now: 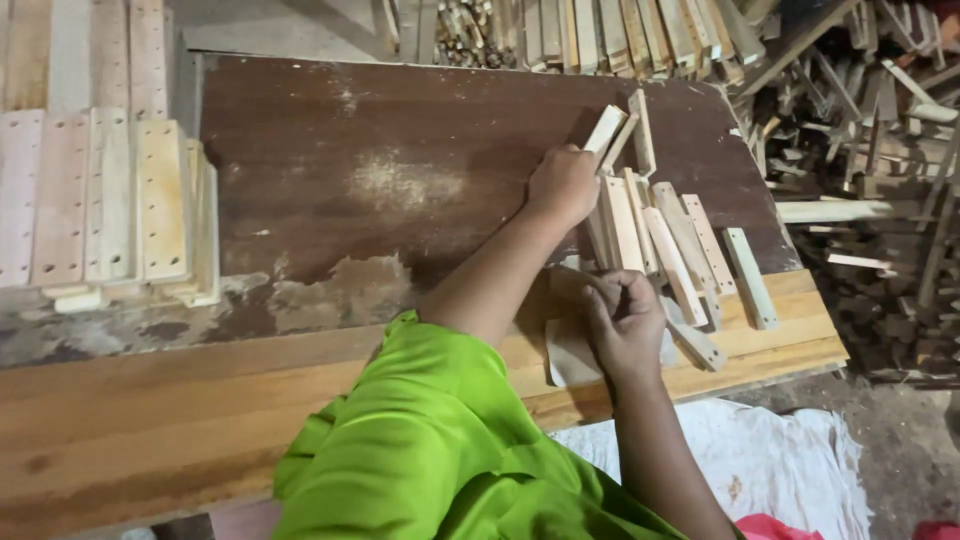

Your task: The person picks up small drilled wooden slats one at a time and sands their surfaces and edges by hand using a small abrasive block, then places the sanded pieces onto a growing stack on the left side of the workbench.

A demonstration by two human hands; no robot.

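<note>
— Where are the two hands in the frame?

— Both are right of the centre. The left hand [563, 185] is higher, at the upper middle, and the right hand [622, 318] is lower, near the light plank edge of the workbench [330, 180].

— What does the left hand hold?

— Its fingers are closed around a short wooden slat [606, 128]. The slat sticks out from the hand toward the upper right, tilted. Just beside it, one more slat [642, 130] stands almost upright and leans on it.

— And the right hand?

— It is curled into a loose fist. Under it lies a pale sheet, maybe sandpaper [572, 355], flat on the plank. If the fingers really pinch something, I cannot tell; the thumb covers them.

— Where are the other pieces?

— A row of slats [680, 245] lies on the bench between the two hands and to the right of them, side by side, some touching the right hand's knuckles.

— Anything else around?

— At the left edge there is a stack of drilled boards [110, 200]. At the upper right, off the bench, a heap of wood scraps [870, 150]. The green sleeve [430, 440] fills the bottom centre.
</note>
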